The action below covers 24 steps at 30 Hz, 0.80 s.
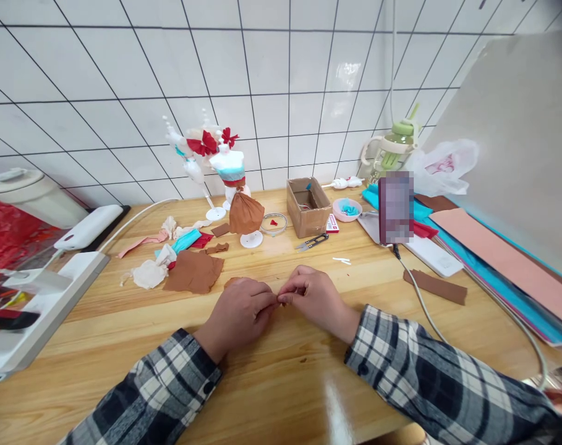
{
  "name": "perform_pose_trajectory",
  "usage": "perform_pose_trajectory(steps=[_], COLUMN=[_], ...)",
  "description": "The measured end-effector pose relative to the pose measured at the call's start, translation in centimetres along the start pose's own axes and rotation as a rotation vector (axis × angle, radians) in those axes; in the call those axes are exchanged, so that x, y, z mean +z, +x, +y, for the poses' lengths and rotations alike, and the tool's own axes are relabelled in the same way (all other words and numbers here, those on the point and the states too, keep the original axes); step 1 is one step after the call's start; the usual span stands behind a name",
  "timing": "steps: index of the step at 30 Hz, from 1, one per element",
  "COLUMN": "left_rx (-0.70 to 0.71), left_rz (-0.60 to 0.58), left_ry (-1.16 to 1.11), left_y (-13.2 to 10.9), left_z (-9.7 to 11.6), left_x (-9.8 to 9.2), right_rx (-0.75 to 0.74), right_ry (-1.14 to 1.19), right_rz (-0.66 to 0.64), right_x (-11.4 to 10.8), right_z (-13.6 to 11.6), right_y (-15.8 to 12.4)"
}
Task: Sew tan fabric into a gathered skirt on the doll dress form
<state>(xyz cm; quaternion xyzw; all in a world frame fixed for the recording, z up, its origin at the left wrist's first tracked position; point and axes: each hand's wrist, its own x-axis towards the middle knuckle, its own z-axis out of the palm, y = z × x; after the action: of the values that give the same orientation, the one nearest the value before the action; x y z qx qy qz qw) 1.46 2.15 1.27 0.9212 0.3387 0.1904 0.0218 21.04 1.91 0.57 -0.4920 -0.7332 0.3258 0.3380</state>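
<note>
My left hand [241, 312] is closed round a piece of brown crepe paper [235, 281], whose edge peeks out above the knuckles. Thumb and fingers of my right hand [315, 300] pinch at the end of the same piece, where both hands' fingertips meet. Most of the piece is hidden by my fingers. Beyond the hands stands a small white mannequin [228, 160] with a blue and red band and a gathered brown skirt [245, 213]. A larger flat brown piece [195, 272] lies left of my left hand.
Thread snips [313, 242] lie before a cardboard box [308, 210], beside a pink bowl [347, 210]. Crumpled scraps [151, 274] are at left, near a power strip [53, 309]. A phone [395, 208] stands at right with its cable [422, 303], beside coloured sheets [503, 259].
</note>
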Motion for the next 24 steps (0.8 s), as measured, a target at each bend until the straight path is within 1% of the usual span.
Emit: perform_pose_trajectory(steps=[2,5,7,9,12,13,14,15,17,18,20,22,24], left_rx=[-0.081,-0.231,-0.335,-0.437,-0.582,-0.618,-0.644,-0.659,-0.65,-0.627,-0.559,-0.49,-0.431], left_rz=[0.033,0.099,0.146,0.18,0.232,0.255,0.279,0.301,0.325,0.321,0.289,0.259,0.252], left_ry=[-0.036,-0.216,-0.374,-0.517,-0.677,-0.703,-0.711,-0.701,-0.645,-0.612,-0.563,-0.519,-0.479], left_y=[0.0,0.2,0.3,0.5,0.7,0.7,0.7,0.7,0.6,0.6,0.5,0.4,0.4], left_z=[0.2,0.6,0.9,1.0,1.1,1.0,1.0,1.0,0.9,0.9,1.0,1.1,1.2], left_x=[0.1,0.3,0.3,0.4,0.2,0.2,0.1,0.1,0.1,0.1,0.3,0.4,0.4], right_rx=[-0.113,-0.291,-0.354,-0.411,-0.56,-0.597,-0.6,-0.563,-0.396,-0.294,-0.122,-0.032,-0.01], right_ry=[-0.112,-0.29,-0.391,-0.463,-0.507,-0.487,-0.439,-0.364,-0.156,-0.045,0.152,0.263,0.28], right_rz=[0.052,0.069,0.076,0.112,0.128,0.131,0.142,0.158,0.183,0.17,0.102,0.032,0.009], right_x=[0.0,-0.2,-0.4,-0.6,-1.0,-1.2,-1.2,-1.3,-1.2,-1.2,-0.9,-0.6,-0.3], right_z=[-0.3,-0.5,-0.6,-0.7,-0.6,-0.6,-0.6,-0.6,-0.6,-0.6,-0.6,-0.5,-0.3], right_y=[-0.5,-1.1,-1.3,-1.3,-1.4,-1.4,-1.4,-1.3,-1.1,-0.9,-0.3,0.1,0.4])
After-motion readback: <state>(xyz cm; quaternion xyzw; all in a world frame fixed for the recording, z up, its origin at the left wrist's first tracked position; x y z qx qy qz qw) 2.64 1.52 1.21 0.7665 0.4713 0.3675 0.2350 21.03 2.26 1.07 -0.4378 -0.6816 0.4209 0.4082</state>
